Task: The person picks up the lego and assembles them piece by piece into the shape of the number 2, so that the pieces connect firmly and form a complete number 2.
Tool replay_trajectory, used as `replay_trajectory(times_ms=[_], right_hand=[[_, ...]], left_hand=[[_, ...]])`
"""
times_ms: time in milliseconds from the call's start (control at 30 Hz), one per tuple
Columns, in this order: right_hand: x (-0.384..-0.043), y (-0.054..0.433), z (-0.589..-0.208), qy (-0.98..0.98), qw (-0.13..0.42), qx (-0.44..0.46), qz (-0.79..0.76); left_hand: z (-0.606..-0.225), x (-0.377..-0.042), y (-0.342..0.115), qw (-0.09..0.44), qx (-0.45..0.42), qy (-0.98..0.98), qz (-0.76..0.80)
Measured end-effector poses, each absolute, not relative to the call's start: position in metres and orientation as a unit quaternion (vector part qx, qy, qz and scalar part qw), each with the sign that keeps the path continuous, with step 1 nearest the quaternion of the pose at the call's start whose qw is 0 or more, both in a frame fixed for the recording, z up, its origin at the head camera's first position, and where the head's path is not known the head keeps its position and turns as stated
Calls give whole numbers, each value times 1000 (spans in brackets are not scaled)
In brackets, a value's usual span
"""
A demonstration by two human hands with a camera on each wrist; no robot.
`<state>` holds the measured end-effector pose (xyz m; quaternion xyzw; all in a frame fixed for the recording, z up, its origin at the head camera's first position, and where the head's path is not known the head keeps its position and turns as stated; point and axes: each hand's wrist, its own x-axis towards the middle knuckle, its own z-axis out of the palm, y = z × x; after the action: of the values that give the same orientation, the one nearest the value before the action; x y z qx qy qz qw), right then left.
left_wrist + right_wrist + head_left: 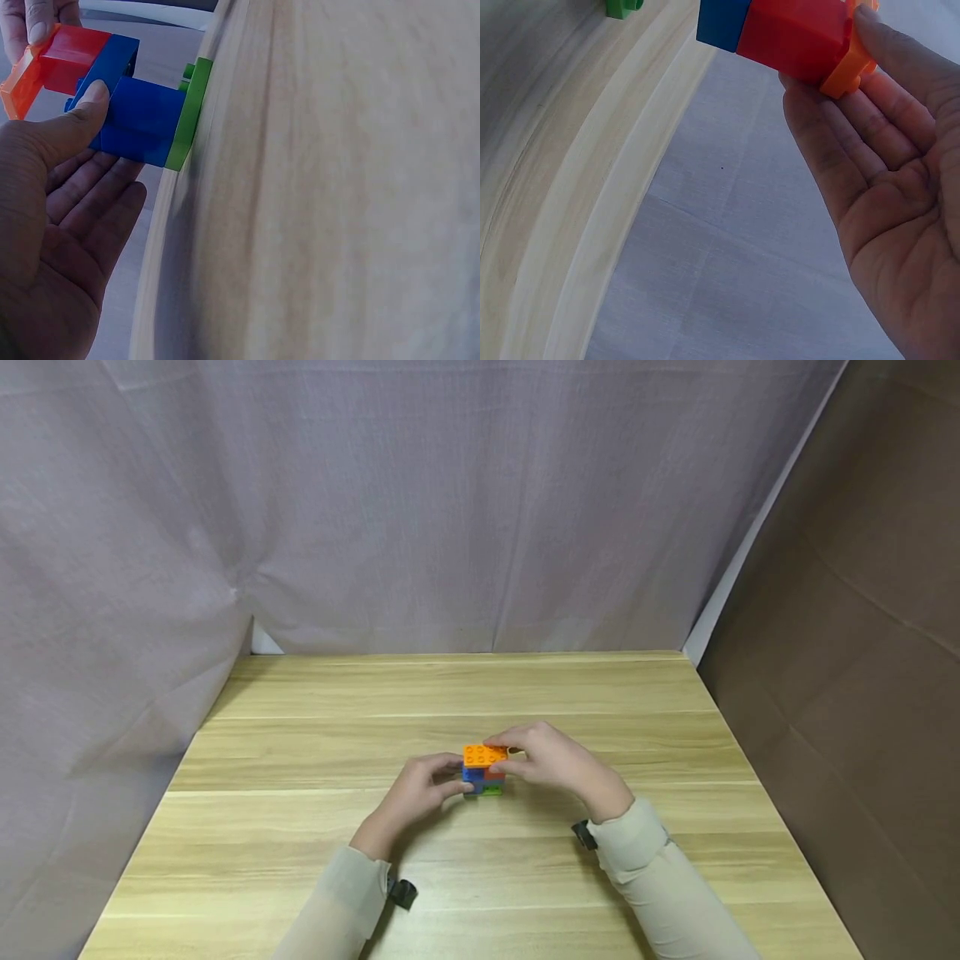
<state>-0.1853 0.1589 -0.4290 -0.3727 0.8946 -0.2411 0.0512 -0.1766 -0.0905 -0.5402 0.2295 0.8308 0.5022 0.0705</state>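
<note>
A small stack of toy building bricks stands upright on the wooden table. Its bottom is a flat green brick (189, 116), with a blue brick (142, 112) on it. A thinner blue brick (118, 56) lies over that, under a red brick (795, 34). On top sits a flat orange brick (483, 755) with its studs up. My left hand (416, 789) holds the stack from the left, thumb on the blue part and fingers around the far side. From the right, my right hand (558, 764) pinches the orange brick between thumb and fingers.
The wooden table (300, 835) spreads out around the stack. Behind it hangs a pale grey cloth (420, 510), with a brown cloth (847, 677) along the right side. Dark wrist devices are worn under both cuffs.
</note>
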Motion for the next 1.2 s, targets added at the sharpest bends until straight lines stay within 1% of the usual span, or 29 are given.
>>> replay_trajectory(times_ms=[467, 800, 1200], right_hand=[[-182, 155, -431, 902, 44, -365, -225], [-183, 150, -424, 908, 87, -315, -263], [-184, 147, -424, 910, 108, -306, -258]], left_hand=[[-541, -176, -91, 70, 230, 829, 504], [-540, -177, -90, 70, 231, 828, 507], [-541, -176, -90, 72, 224, 833, 501]])
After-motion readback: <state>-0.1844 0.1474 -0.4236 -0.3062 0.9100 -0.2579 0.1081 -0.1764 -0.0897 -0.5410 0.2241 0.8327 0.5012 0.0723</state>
